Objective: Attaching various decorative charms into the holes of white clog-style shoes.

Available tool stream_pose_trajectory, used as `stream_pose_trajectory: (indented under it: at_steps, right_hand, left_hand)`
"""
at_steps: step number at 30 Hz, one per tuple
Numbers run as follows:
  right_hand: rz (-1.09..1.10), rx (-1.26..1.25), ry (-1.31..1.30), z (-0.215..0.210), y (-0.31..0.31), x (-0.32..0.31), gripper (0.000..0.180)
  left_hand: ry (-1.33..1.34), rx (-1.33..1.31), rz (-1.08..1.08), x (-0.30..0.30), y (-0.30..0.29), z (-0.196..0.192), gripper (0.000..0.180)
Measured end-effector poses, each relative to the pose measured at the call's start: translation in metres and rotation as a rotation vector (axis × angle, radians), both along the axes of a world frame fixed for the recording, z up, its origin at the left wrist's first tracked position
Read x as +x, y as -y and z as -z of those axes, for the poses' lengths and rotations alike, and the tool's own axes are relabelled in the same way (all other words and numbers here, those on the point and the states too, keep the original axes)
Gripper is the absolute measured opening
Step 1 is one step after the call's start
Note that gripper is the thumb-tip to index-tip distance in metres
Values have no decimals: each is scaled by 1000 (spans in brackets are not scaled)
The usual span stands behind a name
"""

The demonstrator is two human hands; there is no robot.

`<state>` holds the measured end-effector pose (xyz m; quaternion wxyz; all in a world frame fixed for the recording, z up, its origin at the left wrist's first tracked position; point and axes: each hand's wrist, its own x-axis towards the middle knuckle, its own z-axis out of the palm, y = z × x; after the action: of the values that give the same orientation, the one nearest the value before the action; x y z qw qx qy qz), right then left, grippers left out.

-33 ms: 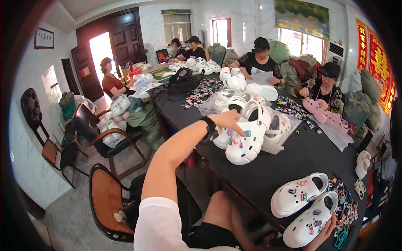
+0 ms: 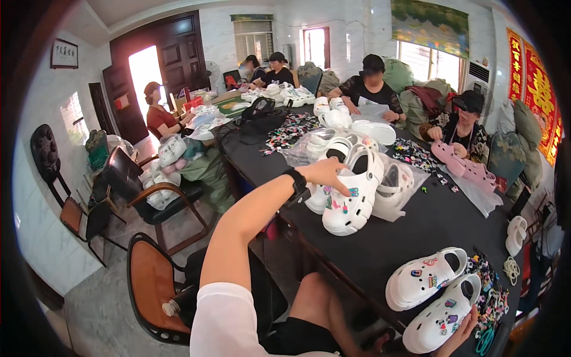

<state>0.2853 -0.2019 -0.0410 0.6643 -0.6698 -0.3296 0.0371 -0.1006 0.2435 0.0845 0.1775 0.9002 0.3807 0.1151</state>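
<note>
My left arm, with a dark watch, reaches forward, and my left hand [image 2: 324, 173] is closed on a white clog [image 2: 351, 205] with colourful charms on its toe. The thumb lies against the clog's side; the other fingers are partly hidden. This clog leans on more white clogs [image 2: 324, 143] and clear plastic bags. At the lower right, my right hand [image 2: 467, 326] wraps round the outer side of another white clog [image 2: 437, 321] bearing several charms. Its mate [image 2: 422, 281], also with charms, sits just beyond it on the dark tabletop [image 2: 333, 253].
Loose charms [image 2: 491, 291] lie beside the near clogs, with more heaps [image 2: 291, 132] farther off. A co-worker across the table handles a pink clog [image 2: 455, 160]; others sit at the far side. An orange-backed chair [image 2: 146, 279] and an armchair [image 2: 157, 187] stand at left.
</note>
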Motion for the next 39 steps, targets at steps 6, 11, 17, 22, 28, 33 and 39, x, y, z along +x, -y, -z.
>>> stream_pose_trajectory:
  at_steps: [6,11,17,22,28,33,39]
  right_hand:
    - [30,13,40,10,-4,6,37]
    - [71,20,78,12,-4,7,36]
    - [111,43,209,14,-7,9,34]
    - [111,55,35,10,-4,3,33]
    - [132,42,57,8,-7,-2,33]
    - [121,-5,83,0,-7,-9,33]
    - [-10,180,-38,40,-9,29,36]
  left_hand:
    - [28,123,24,-72,0,-27,88]
    - [-216,395,-105,-131,-36,-48,87]
    - [-131,402,-390,-182,-92,-20,81]
    - [-84,250,-475,-173,-130,33,106]
    - [8,359,-779,-153,-129,74,116]
    - [137,451,-894,-146,-102,105,98]
    - [444,576,-775,-92,-30,131,90]
